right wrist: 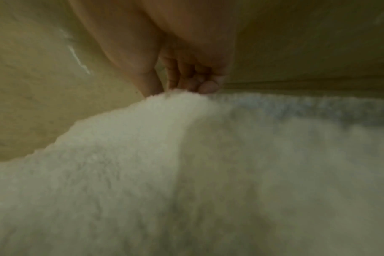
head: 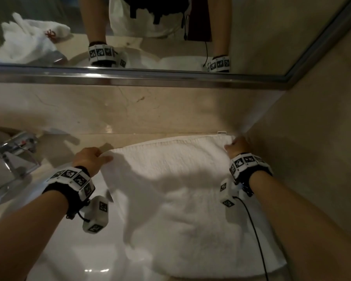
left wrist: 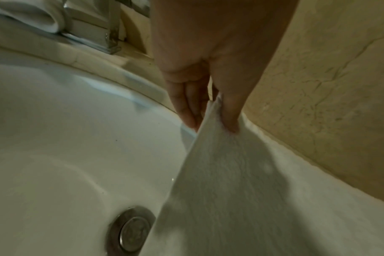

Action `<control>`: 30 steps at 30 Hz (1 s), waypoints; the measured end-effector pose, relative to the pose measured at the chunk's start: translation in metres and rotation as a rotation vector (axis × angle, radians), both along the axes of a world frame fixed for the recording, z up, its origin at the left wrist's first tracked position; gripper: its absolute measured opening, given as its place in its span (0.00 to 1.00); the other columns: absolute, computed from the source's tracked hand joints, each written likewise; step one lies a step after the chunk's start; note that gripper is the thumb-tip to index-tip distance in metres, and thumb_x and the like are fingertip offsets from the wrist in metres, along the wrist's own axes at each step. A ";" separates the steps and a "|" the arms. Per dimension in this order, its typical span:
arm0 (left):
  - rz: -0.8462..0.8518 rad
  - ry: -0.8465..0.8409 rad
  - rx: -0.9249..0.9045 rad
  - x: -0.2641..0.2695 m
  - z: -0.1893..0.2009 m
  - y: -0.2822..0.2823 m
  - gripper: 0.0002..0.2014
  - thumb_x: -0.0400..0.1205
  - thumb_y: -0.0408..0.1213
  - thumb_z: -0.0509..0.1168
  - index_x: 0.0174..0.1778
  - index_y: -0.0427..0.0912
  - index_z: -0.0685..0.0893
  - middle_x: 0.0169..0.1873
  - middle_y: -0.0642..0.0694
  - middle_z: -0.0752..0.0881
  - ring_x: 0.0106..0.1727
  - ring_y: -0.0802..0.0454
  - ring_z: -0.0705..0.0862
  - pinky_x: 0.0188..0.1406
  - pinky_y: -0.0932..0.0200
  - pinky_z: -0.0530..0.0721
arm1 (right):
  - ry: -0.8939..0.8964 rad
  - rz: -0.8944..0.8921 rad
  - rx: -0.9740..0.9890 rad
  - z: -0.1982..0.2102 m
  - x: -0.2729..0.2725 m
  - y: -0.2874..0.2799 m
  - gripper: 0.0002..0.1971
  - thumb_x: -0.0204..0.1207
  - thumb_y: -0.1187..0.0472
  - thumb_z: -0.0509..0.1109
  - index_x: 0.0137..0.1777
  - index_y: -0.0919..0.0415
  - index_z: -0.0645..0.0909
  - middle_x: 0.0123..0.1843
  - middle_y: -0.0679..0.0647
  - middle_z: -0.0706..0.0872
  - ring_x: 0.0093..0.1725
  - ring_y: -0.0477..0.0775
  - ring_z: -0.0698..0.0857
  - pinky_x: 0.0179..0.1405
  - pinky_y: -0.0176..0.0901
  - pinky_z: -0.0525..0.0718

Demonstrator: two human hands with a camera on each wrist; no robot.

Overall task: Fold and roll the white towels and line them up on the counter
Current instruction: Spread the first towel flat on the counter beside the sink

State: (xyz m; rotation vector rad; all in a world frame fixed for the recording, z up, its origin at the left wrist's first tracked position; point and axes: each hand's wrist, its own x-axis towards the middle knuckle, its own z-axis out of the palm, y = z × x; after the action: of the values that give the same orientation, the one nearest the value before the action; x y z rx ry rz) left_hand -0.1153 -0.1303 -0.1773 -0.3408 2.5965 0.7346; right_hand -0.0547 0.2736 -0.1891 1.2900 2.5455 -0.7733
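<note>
Far left on the counter, chrome faucet (head: 12,151) next to the white sink basin (head: 73,250); metal drain (left wrist: 131,230) visible in left wrist view. Mirror (head: 170,33) above reflects a crumpled pile of white towels (head: 28,41) on the left. Left hand (head: 89,157) holds the far-left corner of the white towel (head: 190,189): thumb on top, fingers (left wrist: 186,107) together underneath, pinching the corner; that corner is lifted slightly, over the basin's edge. Towel is spread flat otherwise, left part overhanging the sink, rest on the marble counter (head: 130,118), far edge along the backsplash, small label (head: 221,132) at its far-right corner. Right hand (head: 236,147) at the far-right corner beside the side wall (head: 312,138): fingers (right wrist: 191,78) curled close together, pinching the towel edge against the thumb. Both wrists carry marker-covered bands.
</note>
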 end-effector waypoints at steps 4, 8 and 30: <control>-0.001 0.013 0.056 0.001 -0.002 -0.002 0.11 0.75 0.45 0.73 0.40 0.39 0.85 0.42 0.35 0.87 0.49 0.35 0.85 0.54 0.47 0.82 | 0.097 -0.070 -0.032 -0.005 -0.002 -0.005 0.18 0.81 0.58 0.61 0.65 0.70 0.75 0.65 0.68 0.81 0.63 0.68 0.81 0.60 0.51 0.78; 0.009 0.005 0.107 0.001 -0.004 -0.005 0.09 0.73 0.42 0.74 0.35 0.42 0.84 0.37 0.37 0.85 0.47 0.34 0.85 0.53 0.46 0.82 | 0.204 -0.165 -0.080 -0.003 0.000 0.005 0.19 0.79 0.57 0.64 0.65 0.68 0.77 0.62 0.66 0.83 0.59 0.67 0.83 0.53 0.49 0.79; -0.026 0.247 -0.035 0.040 0.050 -0.013 0.11 0.81 0.40 0.66 0.40 0.36 0.76 0.37 0.39 0.78 0.43 0.43 0.76 0.42 0.54 0.69 | 0.103 -0.052 -0.170 0.074 0.027 -0.008 0.21 0.86 0.61 0.53 0.76 0.71 0.65 0.76 0.67 0.71 0.75 0.64 0.71 0.71 0.49 0.69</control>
State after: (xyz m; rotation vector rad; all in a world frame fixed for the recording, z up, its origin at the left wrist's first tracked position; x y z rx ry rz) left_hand -0.0750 -0.1434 -0.1272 -0.2398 2.8424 0.7652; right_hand -0.0279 0.2658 -0.1153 1.2975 2.4675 -1.0675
